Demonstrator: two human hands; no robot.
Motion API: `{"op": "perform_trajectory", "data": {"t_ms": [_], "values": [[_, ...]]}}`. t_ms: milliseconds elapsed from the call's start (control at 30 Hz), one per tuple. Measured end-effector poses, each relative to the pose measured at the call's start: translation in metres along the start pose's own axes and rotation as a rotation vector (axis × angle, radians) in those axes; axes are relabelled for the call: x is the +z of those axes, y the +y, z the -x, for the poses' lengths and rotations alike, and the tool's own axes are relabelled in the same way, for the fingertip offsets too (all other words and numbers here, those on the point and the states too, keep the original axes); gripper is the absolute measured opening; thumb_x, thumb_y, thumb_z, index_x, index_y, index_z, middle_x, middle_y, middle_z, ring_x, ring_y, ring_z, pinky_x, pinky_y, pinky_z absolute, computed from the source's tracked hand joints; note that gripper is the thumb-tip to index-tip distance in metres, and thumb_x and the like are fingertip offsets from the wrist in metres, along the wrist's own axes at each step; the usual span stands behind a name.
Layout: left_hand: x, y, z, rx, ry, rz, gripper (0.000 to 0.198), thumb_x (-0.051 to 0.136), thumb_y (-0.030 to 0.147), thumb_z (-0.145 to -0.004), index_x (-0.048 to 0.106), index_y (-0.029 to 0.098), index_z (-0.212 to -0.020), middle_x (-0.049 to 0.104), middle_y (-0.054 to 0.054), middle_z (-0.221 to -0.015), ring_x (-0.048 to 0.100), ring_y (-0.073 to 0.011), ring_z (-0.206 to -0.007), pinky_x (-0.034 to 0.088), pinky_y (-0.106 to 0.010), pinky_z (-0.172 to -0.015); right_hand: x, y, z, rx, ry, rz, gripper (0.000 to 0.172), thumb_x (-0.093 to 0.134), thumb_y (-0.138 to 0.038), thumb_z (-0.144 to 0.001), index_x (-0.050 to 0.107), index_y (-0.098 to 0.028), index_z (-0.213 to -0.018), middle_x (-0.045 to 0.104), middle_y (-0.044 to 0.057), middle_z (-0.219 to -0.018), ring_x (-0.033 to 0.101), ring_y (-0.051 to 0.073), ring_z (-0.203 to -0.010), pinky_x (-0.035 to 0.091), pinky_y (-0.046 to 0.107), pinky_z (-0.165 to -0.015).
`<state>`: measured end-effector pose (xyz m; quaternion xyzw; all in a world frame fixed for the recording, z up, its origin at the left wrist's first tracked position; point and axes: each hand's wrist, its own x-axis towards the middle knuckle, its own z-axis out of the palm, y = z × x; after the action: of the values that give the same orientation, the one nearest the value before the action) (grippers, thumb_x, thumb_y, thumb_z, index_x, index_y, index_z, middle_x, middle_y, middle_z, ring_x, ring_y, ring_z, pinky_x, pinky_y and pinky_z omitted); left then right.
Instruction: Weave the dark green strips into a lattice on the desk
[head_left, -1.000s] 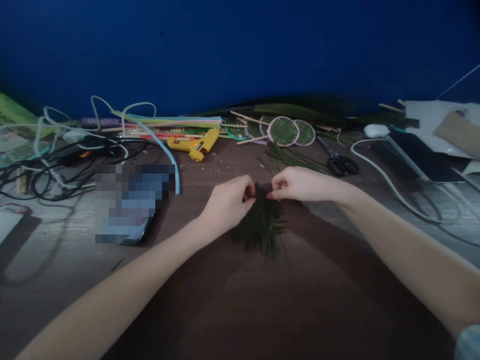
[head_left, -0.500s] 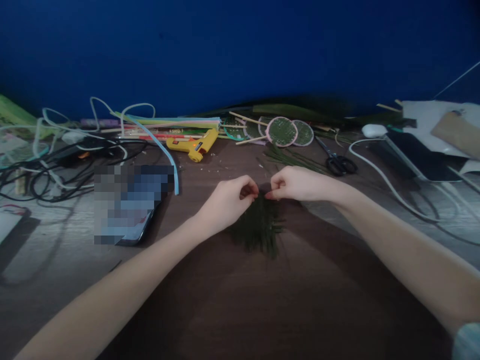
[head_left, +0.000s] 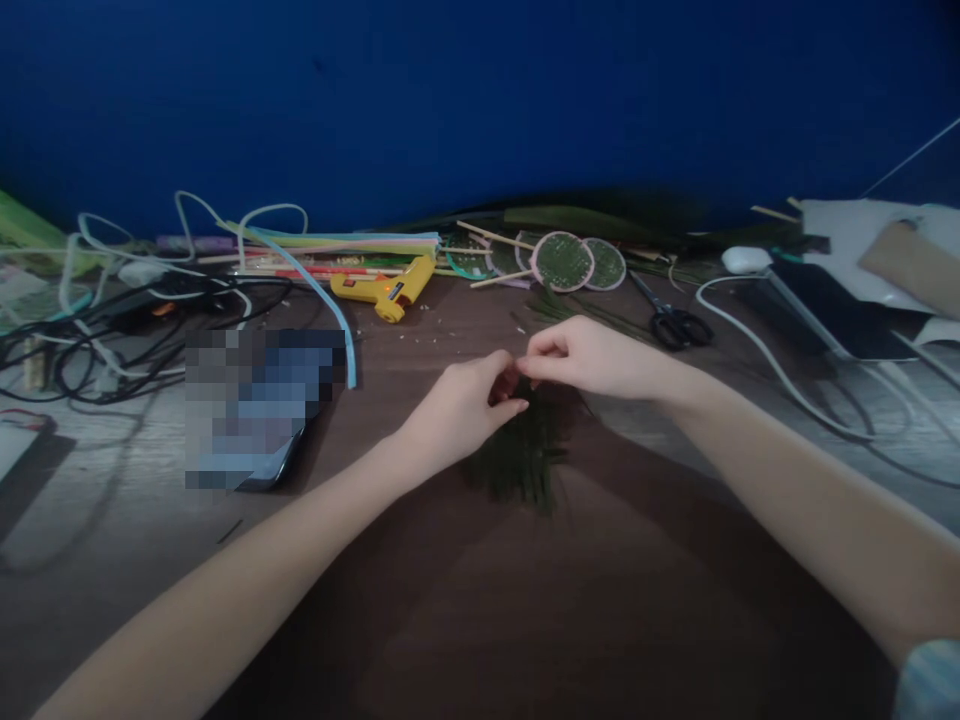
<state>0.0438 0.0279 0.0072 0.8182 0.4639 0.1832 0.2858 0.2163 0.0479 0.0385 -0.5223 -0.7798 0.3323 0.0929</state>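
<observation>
A small dark green mat of leaf strips, seemingly woven, lies on the brown tabletop with loose ends sticking out at its near and right sides. At its far left edge, my left hand has its fingers curled onto the strips, the thumb stretched over them. My right hand is closed in a pinch at the far edge, its fingertips meeting the left fingers. The strip between the fingertips is mostly hidden. Behind the right hand lie more loose green leaf strips.
A yellow glue gun lies beyond my hands, beside round green fans with sticks. Black scissors are at right. A phone, blurred, is left; tangled cables lie farther left. A dark tablet-like device sits right.
My right hand has moved left and slightly up until its fingertips meet the left hand's. My left thumb has moved away from its fingers. The mat stays in place.
</observation>
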Motion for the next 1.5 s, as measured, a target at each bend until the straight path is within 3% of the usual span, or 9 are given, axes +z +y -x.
{"op": "perform_trajectory", "data": {"t_ms": [167, 400, 633, 767, 867, 1033, 1167, 1300, 1500], "values": [[-0.001, 0.002, 0.0, 0.017, -0.002, 0.024, 0.006, 0.054, 0.024, -0.081, 0.053, 0.018, -0.08, 0.063, 0.002, -0.075, 0.059, -0.0122, -0.068, 0.039, -0.023, -0.059, 0.006, -0.006, 0.005, -0.032, 0.011, -0.035, 0.027, 0.045, -0.033, -0.081, 0.049, -0.017, -0.06, 0.045, -0.004, -0.052, 0.037, 0.007, -0.048, 0.025, 0.024, -0.049], [-0.002, 0.0, 0.0, 0.039, -0.006, 0.035, 0.008, 0.057, 0.024, -0.078, 0.061, 0.019, -0.082, 0.064, 0.002, -0.074, 0.056, -0.0116, -0.065, 0.038, -0.022, -0.059, 0.009, -0.004, 0.004, -0.088, -0.016, -0.123, 0.035, 0.039, -0.044, -0.086, 0.051, -0.017, -0.068, 0.055, -0.002, -0.056, 0.043, 0.007, -0.049, 0.029, 0.022, -0.05], [-0.007, 0.003, -0.001, 0.003, -0.018, -0.031, 0.015, 0.045, 0.019, -0.078, 0.06, 0.017, -0.075, 0.059, 0.002, -0.066, 0.05, -0.0102, -0.058, 0.035, -0.022, -0.056, 0.004, 0.005, 0.001, -0.067, -0.019, -0.139, 0.02, 0.044, -0.033, -0.084, 0.056, -0.018, -0.077, 0.064, 0.001, -0.071, 0.051, 0.009, -0.056, 0.035, 0.021, -0.054], [-0.008, 0.0, -0.001, -0.002, -0.019, -0.04, 0.014, 0.045, 0.02, -0.077, 0.059, 0.018, -0.073, 0.059, 0.002, -0.066, 0.051, -0.0107, -0.059, 0.035, -0.022, -0.056, -0.003, 0.018, -0.001, 0.045, -0.15, -0.007, 0.013, 0.05, -0.03, -0.077, 0.055, -0.018, -0.073, 0.062, 0.0, -0.062, 0.054, 0.011, -0.054, 0.036, 0.023, -0.052], [-0.008, -0.002, -0.001, -0.003, -0.034, -0.021, 0.015, 0.045, 0.021, -0.077, 0.059, 0.019, -0.074, 0.06, 0.002, -0.068, 0.052, -0.0114, -0.061, 0.035, -0.022, -0.056, -0.005, 0.022, -0.002, 0.077, -0.081, 0.088, 0.015, 0.048, -0.03, -0.078, 0.056, -0.019, -0.071, 0.061, 0.0, -0.061, 0.053, 0.011, -0.054, 0.035, 0.024, -0.053], [-0.009, -0.001, -0.001, -0.021, -0.043, -0.012, 0.014, 0.045, 0.021, -0.077, 0.059, 0.019, -0.074, 0.06, 0.002, -0.068, 0.052, -0.0116, -0.062, 0.035, -0.022, -0.057, -0.001, 0.019, -0.002, -0.022, 0.095, 0.201, 0.01, 0.05, -0.024, -0.075, 0.057, -0.019, -0.07, 0.059, 0.001, -0.067, 0.05, 0.012, -0.061, 0.033, 0.025, -0.057], [-0.009, -0.001, -0.002, -0.022, -0.045, -0.014, 0.014, 0.046, 0.022, -0.077, 0.06, 0.019, -0.075, 0.061, 0.002, -0.069, 0.053, -0.012, -0.063, 0.035, -0.023, -0.058, 0.007, 0.018, -0.003, -0.164, 0.083, 0.175, 0.009, 0.056, -0.024, -0.071, 0.057, -0.018, -0.078, 0.055, 0.001, -0.075, 0.048, 0.013, -0.067, 0.033, 0.024, -0.059], [-0.009, 0.0, -0.001, -0.048, -0.054, -0.003, 0.013, 0.046, 0.022, -0.077, 0.058, 0.018, -0.073, 0.061, 0.002, -0.07, 0.054, -0.0122, -0.064, 0.035, -0.023, -0.058, 0.015, 0.018, -0.003, -0.158, 0.068, 0.173, 0.022, 0.063, -0.031, -0.067, 0.054, -0.018, -0.083, 0.053, 0.002, -0.079, 0.047, 0.015, -0.074, 0.034, 0.025, -0.062], [-0.01, 0.001, 0.0, -0.043, -0.055, 0.0, 0.013, 0.046, 0.022, -0.077, 0.056, 0.018, -0.07, 0.06, 0.002, -0.069, 0.054, -0.0122, -0.065, 0.035, -0.023, -0.058, 0.018, 0.014, -0.003, -0.144, 0.046, 0.165, 0.021, 0.063, -0.028, -0.067, 0.051, -0.018, -0.082, 0.05, 0.0, -0.077, 0.046, 0.015, -0.073, 0.033, 0.025, -0.061]]}}
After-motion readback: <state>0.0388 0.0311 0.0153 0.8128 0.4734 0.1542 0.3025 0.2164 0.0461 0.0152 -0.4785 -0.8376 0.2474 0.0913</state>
